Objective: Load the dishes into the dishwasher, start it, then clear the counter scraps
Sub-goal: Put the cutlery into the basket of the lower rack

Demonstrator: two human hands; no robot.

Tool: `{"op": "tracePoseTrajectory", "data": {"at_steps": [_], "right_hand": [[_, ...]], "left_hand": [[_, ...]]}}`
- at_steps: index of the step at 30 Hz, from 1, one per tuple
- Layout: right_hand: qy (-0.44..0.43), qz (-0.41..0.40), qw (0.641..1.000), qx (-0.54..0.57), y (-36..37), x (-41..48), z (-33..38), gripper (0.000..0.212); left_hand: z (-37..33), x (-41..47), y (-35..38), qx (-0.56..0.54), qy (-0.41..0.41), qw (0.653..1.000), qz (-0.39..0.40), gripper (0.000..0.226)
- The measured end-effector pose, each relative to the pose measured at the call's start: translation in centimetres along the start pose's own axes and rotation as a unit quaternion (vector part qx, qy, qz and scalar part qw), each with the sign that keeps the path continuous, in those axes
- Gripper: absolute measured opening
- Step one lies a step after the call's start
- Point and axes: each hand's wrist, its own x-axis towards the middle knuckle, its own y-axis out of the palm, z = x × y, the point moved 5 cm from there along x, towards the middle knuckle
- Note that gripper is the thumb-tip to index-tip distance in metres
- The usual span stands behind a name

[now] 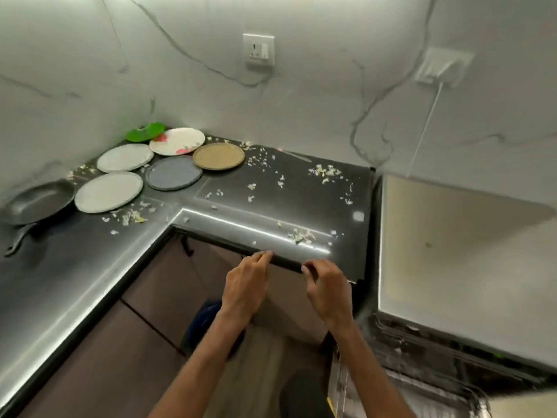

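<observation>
Well apart from plates (108, 192), left grip (245, 285) and right grip (327, 289) hold dark panel (286, 262).

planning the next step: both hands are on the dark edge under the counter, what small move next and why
Probably pull the dark edge outward: left hand and right hand both hook it, and plates sit on the counter.

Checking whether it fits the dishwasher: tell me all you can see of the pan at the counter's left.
The pan is round, shallow and dark grey, metal by its sheen, with a long dark handle pointing toward the front edge of the counter. It sits upright at the far left there, its inside looking bare. A white plate lies just right of its rim; whether they touch is unclear.
</observation>
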Motion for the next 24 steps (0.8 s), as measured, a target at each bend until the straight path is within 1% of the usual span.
{"op": "tracePoseTrajectory", "data": {"at_steps": [3, 5, 7, 9, 10, 12, 14, 15, 17, 20, 24], "right_hand": [[0.006, 0.015, 0.999, -0.029, 2.6, 5.7, -0.6, 0.007], [0.008, 0.037, 0.998, -0.04, 5.3, 10.6, -2.0, 0.009], [0.003, 0.079, 0.996, -0.044, 8.5, 16.2, -3.4, 0.015], [0.01, 0.142, 0.988, -0.064, 11.1, 20.8, -4.7, 0.026], [0.017, 0.166, 0.983, -0.072, 12.2, 23.3, -5.3, 0.03], [0.027, 0.203, 0.975, -0.086, 13.5, 27.5, -6.3, 0.038], [0.021, 0.223, 0.969, -0.1, 14.9, 31.5, -7.3, 0.043], [0.023, 0.227, 0.968, -0.102, 15.7, 34.1, -8.0, 0.046], [0.028, 0.229, 0.968, -0.102, 17.3, 38.7, -9.4, 0.052], [0.049, 0.236, 0.965, -0.101, 19.6, 44.2, -11.2, 0.063], [0.074, 0.25, 0.958, -0.121, 22.7, 50.4, -13.1, 0.067]], "left_hand": [[2.3, 4.5, 1.7, 0.003, -0.019, 1.0, 0.025, 0.053], [3.9, 8.1, 3.6, 0.025, -0.022, 0.998, 0.055, 0.06], [5.8, 12.0, 5.8, 0.047, -0.028, 0.994, 0.094, 0.069], [7.6, 15.0, 7.8, 0.051, -0.057, 0.988, 0.137, 0.075], [8.3, 16.8, 8.9, 0.05, -0.071, 0.983, 0.16, 0.076], [9.0, 19.9, 10.8, 0.042, -0.102, 0.973, 0.204, 0.068], [9.3, 22.9, 12.2, 0.027, -0.129, 0.965, 0.227, 0.062], [9.5, 24.9, 13.1, 0.022, -0.133, 0.961, 0.241, 0.063], [10.0, 27.6, 14.6, 0.038, -0.125, 0.948, 0.29, 0.073], [11.2, 29.7, 15.6, 0.045, -0.134, 0.924, 0.355, 0.093], [11.4, 31.5, 15.7, 0.041, -0.153, 0.903, 0.399, 0.11]]}}
